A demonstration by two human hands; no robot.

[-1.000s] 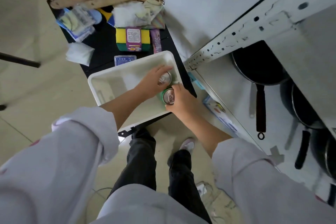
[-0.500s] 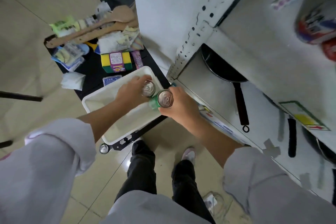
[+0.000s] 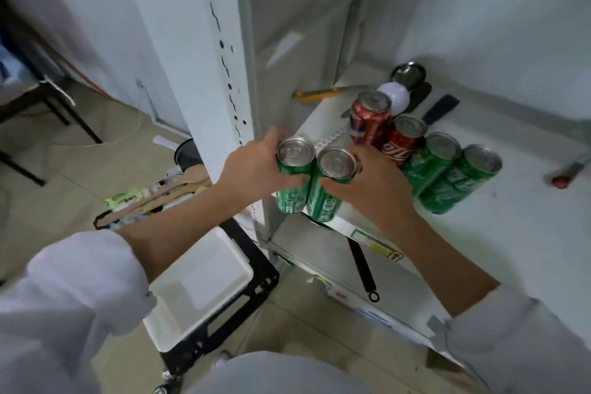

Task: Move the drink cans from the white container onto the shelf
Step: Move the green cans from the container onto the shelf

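My left hand (image 3: 252, 169) grips one green drink can (image 3: 292, 181) and my right hand (image 3: 374, 187) grips a second green can (image 3: 326, 192). Both cans are upright, side by side, held at the front left edge of the white shelf (image 3: 511, 233). On the shelf to the right stand two red cans (image 3: 371, 120) (image 3: 401, 141) and two green cans (image 3: 431, 163) (image 3: 460, 179) in a row. The white container (image 3: 204, 285) sits on a black cart below my left arm, with nothing visible inside it.
A perforated white shelf upright (image 3: 220, 51) stands just behind the held cans. A white bulb (image 3: 395, 96), a metal lid and dark tools lie at the shelf's back. A pan handle (image 3: 361, 265) hangs on the lower shelf. Wooden spoons (image 3: 160, 195) lie on the cart.
Both hands have lifted the two green cans out of the white container and up to the shelf edge. The view has swung up toward the shelf.
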